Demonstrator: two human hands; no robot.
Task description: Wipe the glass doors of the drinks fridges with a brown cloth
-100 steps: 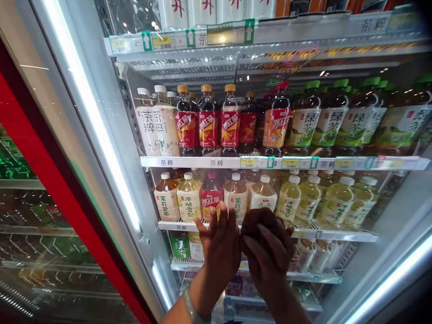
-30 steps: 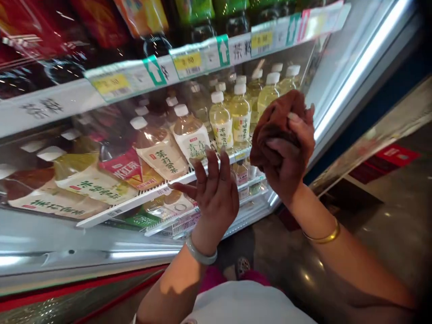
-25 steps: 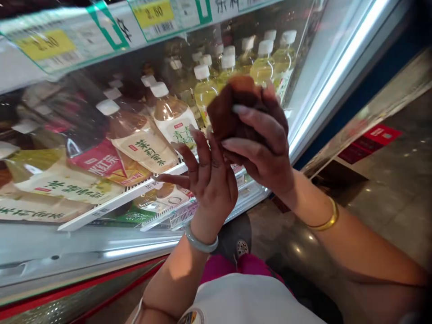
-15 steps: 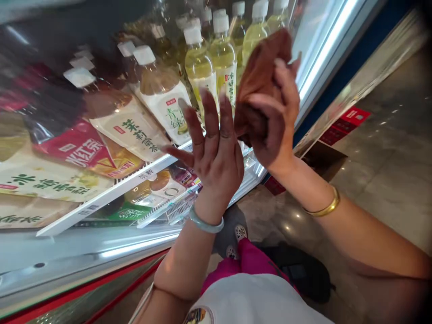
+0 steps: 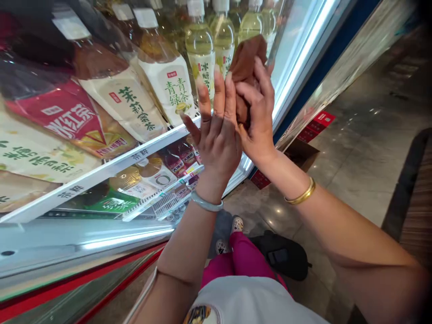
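Hands (image 5: 219, 139) (image 5: 258, 119) now closer together, brown cloth (image 5: 248, 54) crumpled, darker below.

Seen from the room, the upper shelf (image 5: 126, 162) has a white front rail printed with dark characters. Standing on it, leftmost at the edge of sight, are pale-labelled bottles, then a red-labelled bottle (image 5: 72, 119), a cream-labelled bottle (image 5: 118, 99), a white-labelled bottle (image 5: 165, 85) and several pale yellow bottles (image 5: 200, 45), all white-capped where caps show. The lower shelf (image 5: 175, 191) carries a green-labelled bottle (image 5: 114, 201), partly hidden, and dark red packages (image 5: 177, 159). The glossy grey floor (image 5: 357, 153) bears a black bag (image 5: 292, 258) and two spotted shoes (image 5: 237, 224).
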